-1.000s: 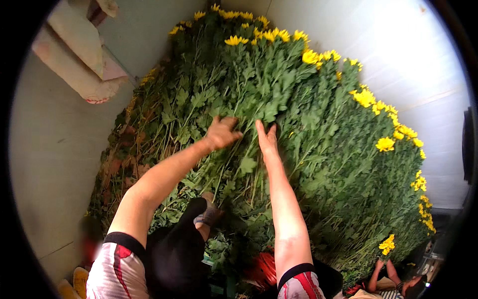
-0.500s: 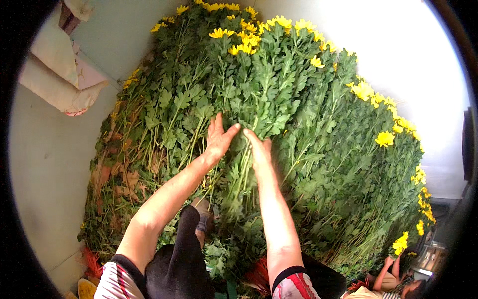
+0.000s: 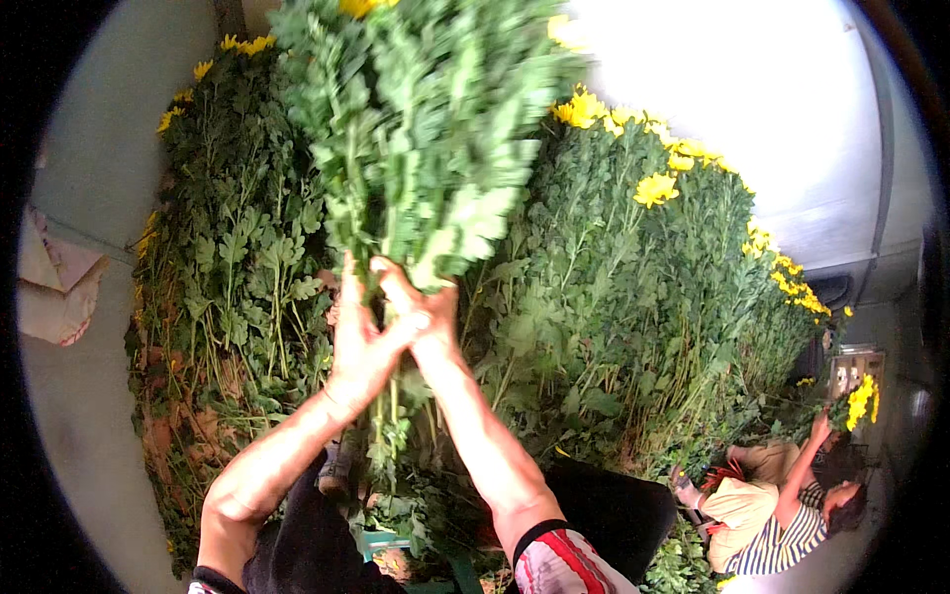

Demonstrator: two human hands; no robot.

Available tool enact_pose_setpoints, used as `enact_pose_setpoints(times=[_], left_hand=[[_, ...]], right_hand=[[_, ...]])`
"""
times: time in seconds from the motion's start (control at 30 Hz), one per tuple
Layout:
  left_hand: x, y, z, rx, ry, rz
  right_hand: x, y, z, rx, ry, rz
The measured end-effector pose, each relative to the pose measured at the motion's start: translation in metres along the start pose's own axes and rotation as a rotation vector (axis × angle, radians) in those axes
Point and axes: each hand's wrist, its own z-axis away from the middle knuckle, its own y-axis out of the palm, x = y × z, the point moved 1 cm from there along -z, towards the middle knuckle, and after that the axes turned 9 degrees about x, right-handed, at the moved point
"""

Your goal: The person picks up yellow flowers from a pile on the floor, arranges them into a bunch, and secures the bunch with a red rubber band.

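A thick bunch of yellow chrysanthemums (image 3: 411,148) rises upright in front of me, its leaves blurred by motion and most of its blooms cut off by the top edge. My left hand (image 3: 359,342) and my right hand (image 3: 427,315) are both wrapped round the stems at mid-length, the two touching where they meet. Bare stem ends hang below my wrists. Behind the bunch leans a large heap of chrysanthemums (image 3: 604,287) with yellow flowers along its upper edge.
More chrysanthemums (image 3: 242,228) stand against the wall on the left, with brown dry leaves low down. A pale cloth (image 3: 61,287) hangs there. At lower right sits a person in a striped top (image 3: 787,540), holding yellow flowers (image 3: 863,401). Something green (image 3: 384,543) shows near my legs.
Both hands have closed round a bunch and lifted it off the heap, drawing it up and toward me. The view has swung right, bringing more of the other person into sight.
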Motion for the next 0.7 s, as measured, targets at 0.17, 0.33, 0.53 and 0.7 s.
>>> enact_pose_setpoints(times=[0.17,0.33,0.53,0.7], left_hand=[[-0.107,0.095,0.025,0.368,0.08,-0.412],[-0.108,0.162,0.028,0.786,0.176,-0.201],[-0.035,0.161,0.031,0.943,-0.03,-0.584],[0.055,0.023,0.004,0.312,-0.064,-0.994]], right_hand=[[0.11,-0.029,0.105,-0.383,-0.282,0.606],[0.146,-0.147,0.153,-1.003,-0.204,0.468],[0.081,-0.293,0.163,-0.966,0.369,1.092],[0.067,-0.328,0.153,-1.075,-0.089,1.618]])
